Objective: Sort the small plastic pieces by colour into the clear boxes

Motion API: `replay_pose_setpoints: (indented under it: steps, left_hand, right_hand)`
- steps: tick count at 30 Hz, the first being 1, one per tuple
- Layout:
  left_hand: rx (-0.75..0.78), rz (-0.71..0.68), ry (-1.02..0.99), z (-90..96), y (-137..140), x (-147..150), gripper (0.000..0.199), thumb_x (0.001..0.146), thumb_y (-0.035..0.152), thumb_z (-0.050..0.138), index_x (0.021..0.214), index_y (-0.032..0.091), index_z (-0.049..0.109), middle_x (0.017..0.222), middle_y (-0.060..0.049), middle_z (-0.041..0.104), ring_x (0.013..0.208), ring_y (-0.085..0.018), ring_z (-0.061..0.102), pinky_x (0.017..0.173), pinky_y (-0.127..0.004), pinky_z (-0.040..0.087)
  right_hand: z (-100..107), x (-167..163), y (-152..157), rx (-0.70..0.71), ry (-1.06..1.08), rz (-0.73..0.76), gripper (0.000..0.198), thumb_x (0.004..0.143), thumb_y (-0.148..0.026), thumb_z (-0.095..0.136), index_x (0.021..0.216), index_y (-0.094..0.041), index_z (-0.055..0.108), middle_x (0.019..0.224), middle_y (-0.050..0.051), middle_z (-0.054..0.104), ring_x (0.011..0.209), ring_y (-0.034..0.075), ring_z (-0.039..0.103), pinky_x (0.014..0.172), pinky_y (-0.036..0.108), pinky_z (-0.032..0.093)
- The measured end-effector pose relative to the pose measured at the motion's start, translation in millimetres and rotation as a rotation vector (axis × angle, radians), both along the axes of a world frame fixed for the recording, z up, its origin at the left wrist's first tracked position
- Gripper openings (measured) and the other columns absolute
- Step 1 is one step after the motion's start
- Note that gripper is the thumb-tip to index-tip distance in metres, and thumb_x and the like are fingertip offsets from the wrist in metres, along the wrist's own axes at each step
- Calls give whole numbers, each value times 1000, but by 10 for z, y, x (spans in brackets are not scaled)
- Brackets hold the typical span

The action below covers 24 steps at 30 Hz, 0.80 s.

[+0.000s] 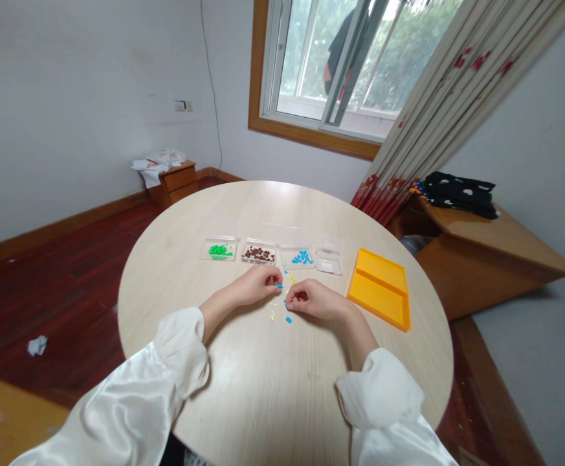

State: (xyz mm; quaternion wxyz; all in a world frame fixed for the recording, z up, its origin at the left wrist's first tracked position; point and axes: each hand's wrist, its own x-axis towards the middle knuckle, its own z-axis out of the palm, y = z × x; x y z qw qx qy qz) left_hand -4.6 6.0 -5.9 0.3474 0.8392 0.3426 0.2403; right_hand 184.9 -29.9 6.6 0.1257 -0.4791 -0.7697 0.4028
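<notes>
Containers sit in a row on the round table (243, 388), beyond the hands: clear box (219, 251) with green pieces, next clear box (259, 254) with dark brown pieces, third clear box (298, 259) with blue pieces, fourth small clear box (329, 264) with what looks like white or clear content, hard to tell. Orange tray (380, 287) lies at the right end, tilted off the row line, looks bare inside. Left hand (257, 285) is curled, fingertips pinched on a small blue piece (279, 285). Right hand (311, 299) is curled too, fingers closed near the table surface, touching or holding something tiny at the tips; cannot tell what. Hands are near each other, not touching. Loose bits between and below them on the table: yellow pieces (292, 279), another blue piece (288, 320), pale bits beside it. Piece shapes too small to make out. Both forearms in white sleeves, cut off at frame bottom.
</notes>
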Motion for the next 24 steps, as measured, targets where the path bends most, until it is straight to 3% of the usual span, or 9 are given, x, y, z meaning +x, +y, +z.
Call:
replay_pose_setpoints:
  steps: [7, 11, 20, 24]
  left_hand:
    - [54, 13, -30, -38, 23, 1, 7, 68, 8, 56, 69, 14, 59, 64, 3, 52, 62, -10, 44, 59, -21, 32]
    - [73, 7, -47, -45, 38, 5, 7, 67, 7, 57, 66, 14, 56, 62, 4, 51, 61, -10, 42, 58, -21, 30]
    - [78, 11, -28, 35, 15, 7, 7, 66, 9, 60, 67, 14, 54, 62, 5, 48, 61, -10, 40, 58, -21, 29]
    - [67, -1, -22, 27, 17, 3, 6, 68, 10, 59, 73, 14, 59, 67, 3, 53, 63, -10, 44, 62, -22, 33]
  right_hand:
    - [-43, 43, 79, -1, 373, -222, 17, 71, -31, 60, 70, -14, 62, 64, 2, 62, 62, 12, 55, 63, 27, 42]
    - [-89, 33, 145, 12, 585, -444, 26, 64, -38, 67, 76, -16, 61, 57, -1, 61, 54, 12, 55, 56, 26, 43]
    - [-209, 85, 277, 75, 742, -671, 31, 56, -39, 75, 72, -16, 62, 59, 1, 64, 55, 12, 60, 56, 25, 47]
    - [-275, 44, 326, 95, 875, -792, 33, 59, -38, 74, 82, -16, 64, 79, 6, 70, 72, 16, 66, 69, 30, 53]
